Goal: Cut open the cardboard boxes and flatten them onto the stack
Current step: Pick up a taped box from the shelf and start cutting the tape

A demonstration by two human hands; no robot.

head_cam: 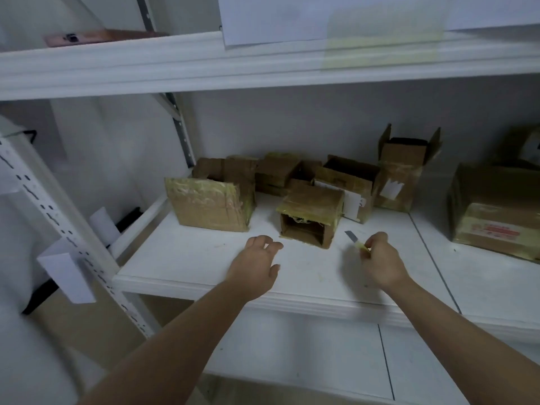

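Both bare forearms reach up from the bottom of the view over the front edge of the white shelf (181, 267). On the left, the left hand (257, 266) hovers palm down above the shelf, its fingers (270, 245) loosely spread and relaxed, holding nothing, just short of the small brown cardboard box with yellowish tape (311, 219). That box lies on its side near the middle of the shelf, its open end facing the front edge. To its right, the right hand (381, 263) has its fingers curled round the yellow handle of a small utility knife (355, 240), whose grey blade points up and left toward the small box without touching it.

Left of the small box stands a wider taped brown cardboard box (209, 204). Behind both, along the shelf's back edge, sits a cluster of opened brown cardboard boxes (347, 182), one tall with its flaps up. Toward the right edge rests a large flat taped cardboard box with red print (496, 211).
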